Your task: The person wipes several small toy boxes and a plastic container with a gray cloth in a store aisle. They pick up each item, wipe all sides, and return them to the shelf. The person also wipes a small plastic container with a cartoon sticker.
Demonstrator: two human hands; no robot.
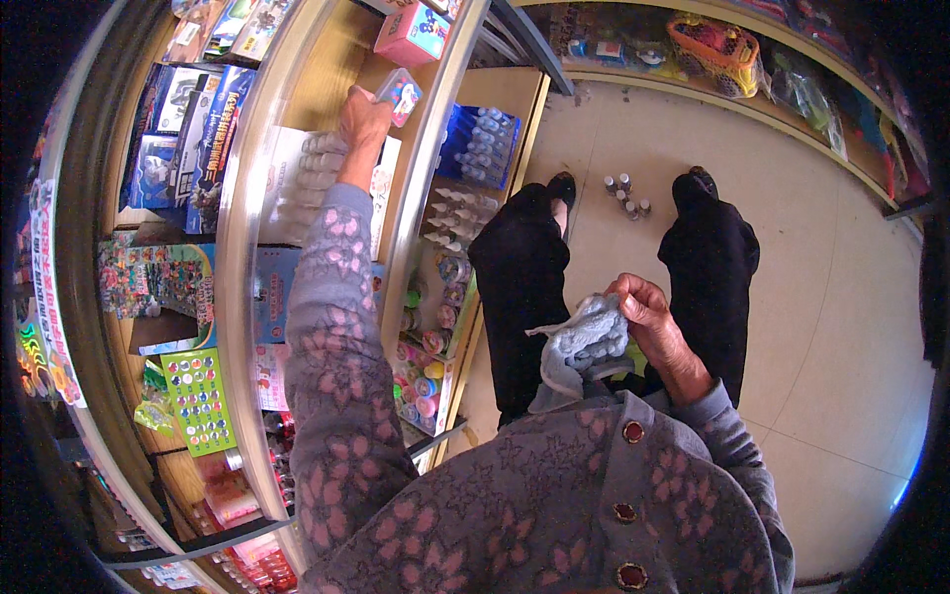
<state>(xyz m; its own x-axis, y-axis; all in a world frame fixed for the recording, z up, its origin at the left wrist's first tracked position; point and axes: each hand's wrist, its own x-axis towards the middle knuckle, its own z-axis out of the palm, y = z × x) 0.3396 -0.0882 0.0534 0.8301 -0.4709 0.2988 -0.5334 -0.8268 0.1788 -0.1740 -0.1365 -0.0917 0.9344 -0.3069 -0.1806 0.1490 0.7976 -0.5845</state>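
My left hand [367, 122] reaches onto a wooden shelf at the upper left, its fingers partly hidden behind a small clear plastic box [401, 96] with a colourful cartoon picture, which it grips at one side. Just beside that wrist stand several translucent bottles [319, 160] in a white printed carton. In front of my body, my right hand [649, 315] pinches a crumpled grey-blue cloth [586, 341] between thumb and fingers. The cloth hangs over my lap. A pink box [413, 33] sits on the same shelf, past the plastic box.
Boxed toys [211, 148] and a green card of round pictures [199, 401] fill the left shelves. Lower down are a blue tray of small bottles [482, 148] and colourful tubs [427, 386]. Several small bottles [627, 197] stand on the floor between my feet. Another shelf holds an orange basket [712, 52].
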